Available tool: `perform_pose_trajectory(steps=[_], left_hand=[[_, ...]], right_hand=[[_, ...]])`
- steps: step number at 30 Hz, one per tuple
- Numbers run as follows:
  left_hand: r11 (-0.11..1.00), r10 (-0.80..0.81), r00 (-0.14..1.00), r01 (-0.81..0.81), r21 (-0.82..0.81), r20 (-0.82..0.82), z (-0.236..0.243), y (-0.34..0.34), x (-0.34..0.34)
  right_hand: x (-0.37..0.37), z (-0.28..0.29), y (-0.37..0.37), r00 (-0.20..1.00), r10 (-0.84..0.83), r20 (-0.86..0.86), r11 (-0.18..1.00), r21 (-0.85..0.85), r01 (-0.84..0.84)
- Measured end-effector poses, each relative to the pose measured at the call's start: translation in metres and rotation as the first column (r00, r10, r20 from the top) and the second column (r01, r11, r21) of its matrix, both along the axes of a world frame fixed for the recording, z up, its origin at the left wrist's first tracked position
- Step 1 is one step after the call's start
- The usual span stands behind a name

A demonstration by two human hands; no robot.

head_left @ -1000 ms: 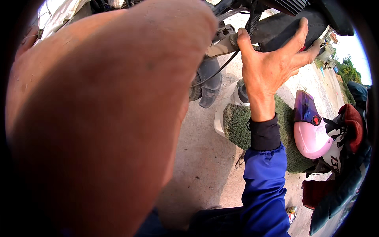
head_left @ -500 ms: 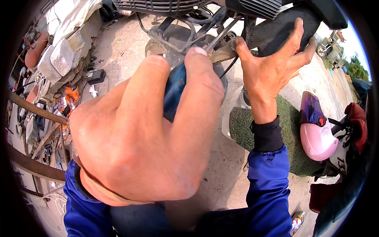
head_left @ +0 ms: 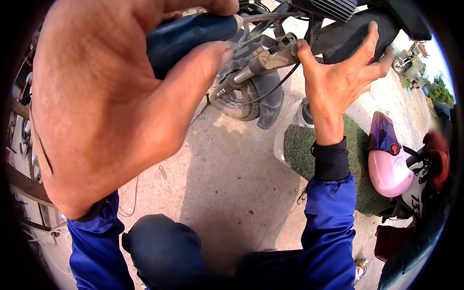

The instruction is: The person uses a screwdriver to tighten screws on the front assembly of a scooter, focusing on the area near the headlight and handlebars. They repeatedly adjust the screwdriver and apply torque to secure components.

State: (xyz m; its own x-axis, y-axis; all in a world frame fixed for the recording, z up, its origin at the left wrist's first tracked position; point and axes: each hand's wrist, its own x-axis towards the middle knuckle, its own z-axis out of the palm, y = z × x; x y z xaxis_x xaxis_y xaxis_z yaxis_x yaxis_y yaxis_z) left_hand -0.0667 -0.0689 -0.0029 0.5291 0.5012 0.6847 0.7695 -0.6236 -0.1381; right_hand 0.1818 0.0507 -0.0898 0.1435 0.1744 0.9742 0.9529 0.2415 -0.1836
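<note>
In the head view, my left hand (head_left: 106, 96) looms large at the upper left, wrapped around a dark blue cylindrical tool handle (head_left: 188, 43). A thin metal shaft (head_left: 261, 18) extends rightward from it toward a motorbike's underside. My right hand (head_left: 338, 82) has its fingers spread against black bodywork (head_left: 328, 34), thumb tip at a metal tubular part (head_left: 266, 60) beside a black cable. Below that tube are a small wheel (head_left: 239, 108) and a dark mudguard (head_left: 270, 108).
A pink helmet (head_left: 389, 171) with purple visor lies on a scooter at the right, beside a green mat (head_left: 302, 150). Concrete ground (head_left: 227, 193) lies under the bike. Clutter and wooden bars (head_left: 26, 183) line the left edge; parked vehicles (head_left: 411, 63) stand far right.
My left hand has moved up and left, exposing more of the blue handle, the wheel and the tube. My right hand stays nearly in place, shifted slightly right in the view.
</note>
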Motion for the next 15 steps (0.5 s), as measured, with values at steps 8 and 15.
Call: perform_pose_trajectory(steps=[8,15], left_hand=[[0.999,-0.028,0.999,0.029,-0.029,0.04,0.006,-0.003,0.024],[0.965,0.263,0.956,-0.261,-0.033,0.128,-0.041,-0.03,0.071]], right_hand=[[0.008,-0.001,-0.002,1.0,0.025,0.006,1.0,0.006,-0.025],[0.008,0.001,-0.006,0.999,0.037,0.01,0.999,-0.005,-0.037]])
